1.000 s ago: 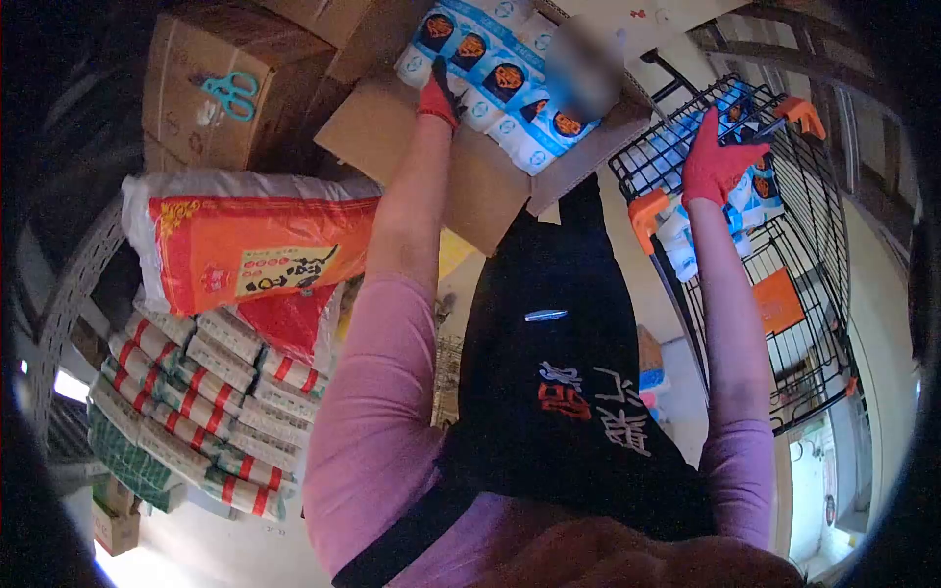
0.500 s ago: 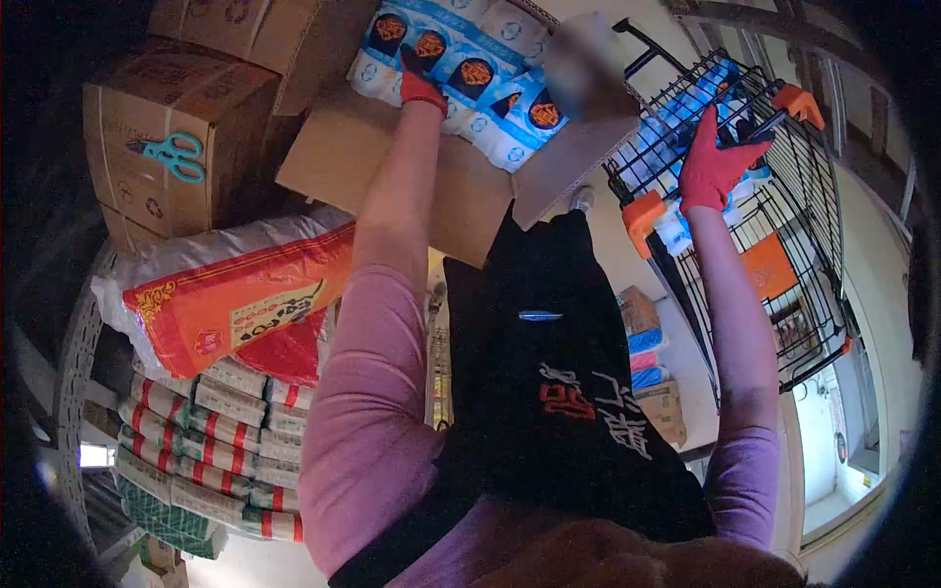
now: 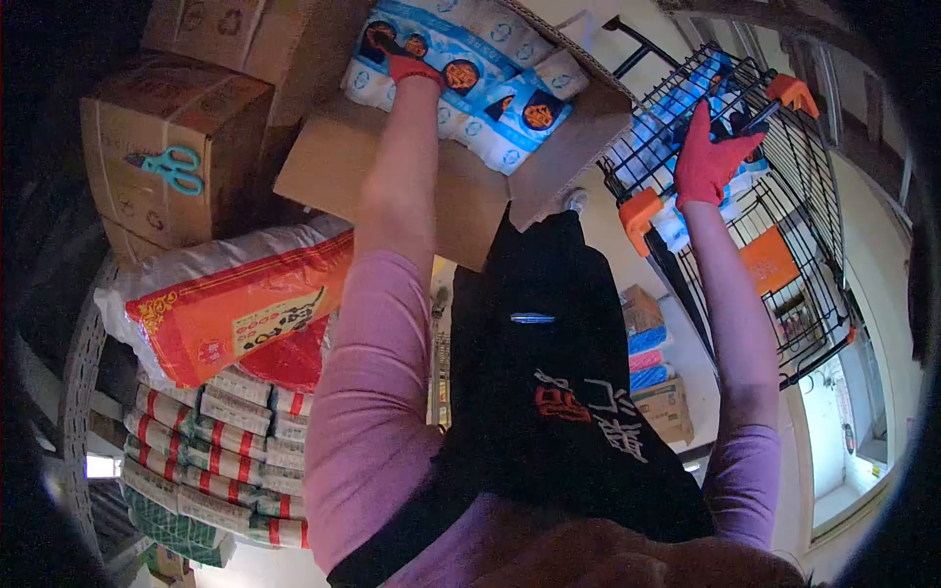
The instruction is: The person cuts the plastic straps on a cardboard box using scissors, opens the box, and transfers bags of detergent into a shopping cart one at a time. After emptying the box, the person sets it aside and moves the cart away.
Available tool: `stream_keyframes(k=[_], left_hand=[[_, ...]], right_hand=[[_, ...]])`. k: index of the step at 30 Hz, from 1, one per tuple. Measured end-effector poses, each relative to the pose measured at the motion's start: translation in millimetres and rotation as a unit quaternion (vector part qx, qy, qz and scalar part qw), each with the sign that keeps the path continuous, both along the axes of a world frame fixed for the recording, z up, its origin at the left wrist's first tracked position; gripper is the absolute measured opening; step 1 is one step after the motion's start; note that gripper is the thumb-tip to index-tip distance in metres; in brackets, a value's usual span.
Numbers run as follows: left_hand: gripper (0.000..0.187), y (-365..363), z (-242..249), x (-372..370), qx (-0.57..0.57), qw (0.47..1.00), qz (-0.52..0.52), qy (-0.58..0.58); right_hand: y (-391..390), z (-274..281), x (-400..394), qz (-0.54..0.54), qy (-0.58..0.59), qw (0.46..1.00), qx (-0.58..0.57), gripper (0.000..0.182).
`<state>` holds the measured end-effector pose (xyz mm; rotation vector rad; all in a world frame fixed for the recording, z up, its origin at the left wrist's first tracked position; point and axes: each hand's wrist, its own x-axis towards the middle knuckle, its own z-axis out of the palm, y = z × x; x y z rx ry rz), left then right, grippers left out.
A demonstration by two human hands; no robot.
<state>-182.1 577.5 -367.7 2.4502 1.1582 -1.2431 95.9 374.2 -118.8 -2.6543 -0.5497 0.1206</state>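
Note:
Red gloves with dark finger parts cover my hands. My left hand reaches into an open cardboard box, its fingers stretched over blue-and-white plastic packs printed with round food pictures. The fingertips blend with a dark picture, and I see no pack lifted. The cardboard box has its near flap folded out towards me. My right hand is on the handle bar of a black wire shopping cart, between two orange brackets; its fingers seem wrapped over the bar and are partly hidden. Similar blue-and-white packs lie in the cart.
Left of the open box, teal scissors are on a closed carton. Below lie a red-and-white sack and stacked packs with red bands. Cartons stand on the floor under the cart. A doorway is at right.
My left hand has shifted slightly up and left across the packs. My right hand stays at the cart. The view has tilted a little.

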Motion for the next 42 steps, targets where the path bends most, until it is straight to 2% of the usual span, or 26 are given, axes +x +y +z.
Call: stream_keyframes(k=[1, 4, 7, 8, 9, 11, 14, 16, 17, 18, 19, 22, 23, 24, 25, 28, 31, 34, 37, 38, 40, 41, 42], left_hand=[[0.076, 7, -3, 2, -0.035, 0.996, 0.080, 0.021], [0.075, 17, -10, 6, -0.074, 0.976, 0.188, 0.086], [0.075, 24, -15, 4, -0.051, 0.966, 0.226, 0.112], [0.075, 26, -18, -1, -0.029, 0.967, 0.226, 0.110], [0.075, 28, -42, -15, 0.011, 0.970, 0.222, 0.102], [0.074, 34, -41, -22, 0.062, 0.967, 0.238, 0.072], [0.069, 27, 56, -8, 0.069, 0.933, 0.349, -0.056], [0.066, 15, 124, -4, 0.052, 0.872, 0.463, -0.152], [0.064, 7, 153, -1, 0.033, 0.780, 0.581, -0.231], [0.063, -3, 161, -6, 0.027, 0.599, 0.699, -0.389], [0.061, -13, 168, -11, 0.016, 0.376, 0.767, -0.519], [0.043, -48, 173, -30, 0.066, 0.421, 0.647, -0.632], [0.040, -57, 180, -38, 0.114, 0.533, 0.594, -0.592], [0.038, -68, 194, -44, 0.162, 0.634, 0.530, -0.540], [0.036, -77, 207, -48, 0.207, 0.722, 0.456, -0.478], [0.032, -92, 241, -54, 0.229, 0.758, 0.407, -0.455], [0.028, -111, 315, -17, 0.149, 0.739, 0.353, -0.554], [0.029, -134, 383, 21, 0.199, 0.757, 0.135, -0.607], [0.035, -154, 435, 50, 0.216, 0.740, -0.032, -0.637], [0.036, -160, 452, 66, 0.147, 0.752, -0.061, -0.640], [0.039, -175, 485, 112, 0.010, 0.762, -0.119, -0.636], [0.038, -186, 496, 135, -0.009, 0.769, -0.160, -0.618], [0.035, -195, 497, 156, -0.079, 0.774, -0.172, -0.604]], right_hand=[[2, 2, -2, -0.011, 0.011, 1.000, -0.006, 0.098], [5, 6, -5, -0.038, 0.032, 0.999, -0.015, 0.103], [1, 3, -3, -0.032, 0.031, 0.998, -0.033, 0.103], [-2, -1, -1, -0.014, 0.015, 0.999, -0.025, 0.104], [-3, 1, -1, -0.015, 0.025, 0.999, -0.016, 0.103], [2, 6, -2, -0.016, 0.044, 0.999, 0.009, 0.102], [-3, -1, -1, -0.016, 0.025, 0.999, -0.012, 0.102], [4, 10, -4, -0.037, 0.054, 0.998, -0.013, 0.104], [4, 11, -4, -0.030, 0.049, 0.998, -0.012, 0.103], [3, 11, -3, -0.023, 0.045, 0.999, -0.013, 0.103], [2, 11, -3, -0.015, 0.040, 0.999, -0.013, 0.102], [1, 13, -3, -0.018, 0.059, 0.998, 0.002, 0.102], [0, 10, -3, -0.017, 0.063, 0.998, 0.010, 0.102], [-3, 1, -3, 0.000, 0.018, 1.000, 0.024, 0.098], [-3, 2, -1, -0.003, 0.042, 0.999, 0.033, 0.100], [-2, 6, -3, -0.023, 0.081, 0.995, 0.046, 0.100], [-4, 11, -3, 0.005, 0.071, 0.992, 0.099, 0.098], [-8, 5, -3, -0.001, 0.047, 0.996, 0.075, 0.092], [-30, 25, 10, 0.027, 0.177, 0.963, 0.200, 0.091], [-47, 44, 19, 0.011, 0.268, 0.943, 0.198, 0.078], [-93, 50, 38, 0.084, 0.277, 0.897, 0.334, 0.067], [-114, 64, 49, 0.084, 0.313, 0.868, 0.375, 0.060], [-134, 78, 59, 0.083, 0.349, 0.837, 0.414, 0.054]])
